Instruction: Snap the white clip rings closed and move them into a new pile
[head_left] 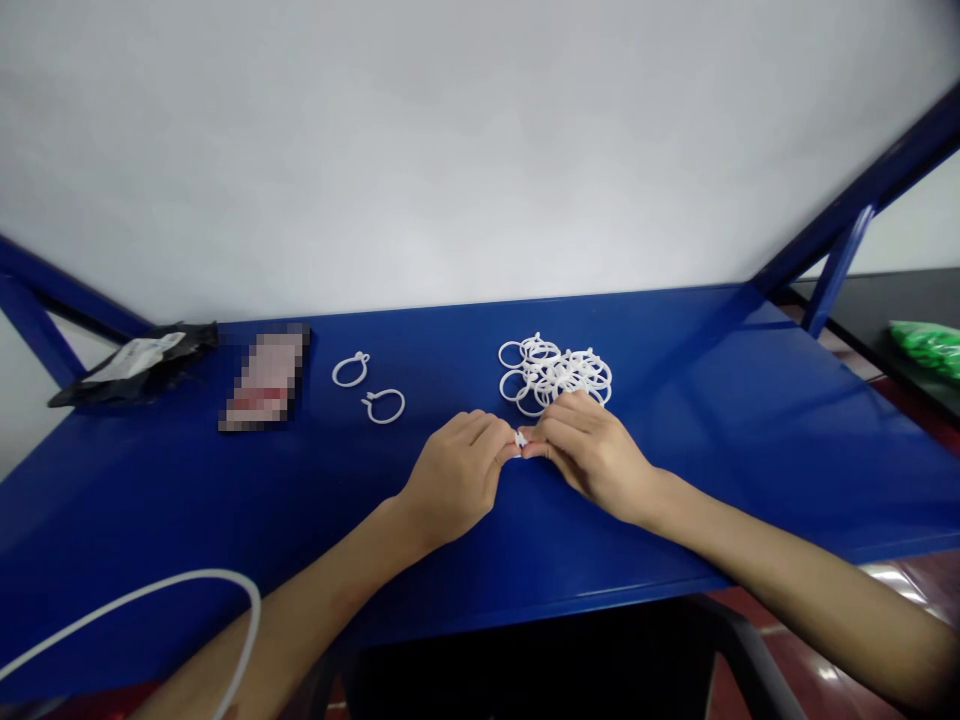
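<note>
Between my two hands is a small white plastic ring (520,439), mostly hidden by my fingers. My left hand (459,470) pinches it from the left, and my right hand (589,450) pinches it from the right, with the fingertips almost meeting. Just behind my right hand lies a pile of white plastic rings (559,375), each with a small tab or eyelet. Off to the left, apart from the pile, two single rings rest on the table: one ring (349,371) farther back and another ring (385,407) closer to me.
The blue table (300,510) meets a pale wall at the back. At its left end lie a black plastic package (142,360) and a blurred flat item (264,380). A white cable (150,596) loops over my left forearm. Blue metal braces (838,265) rise at both ends.
</note>
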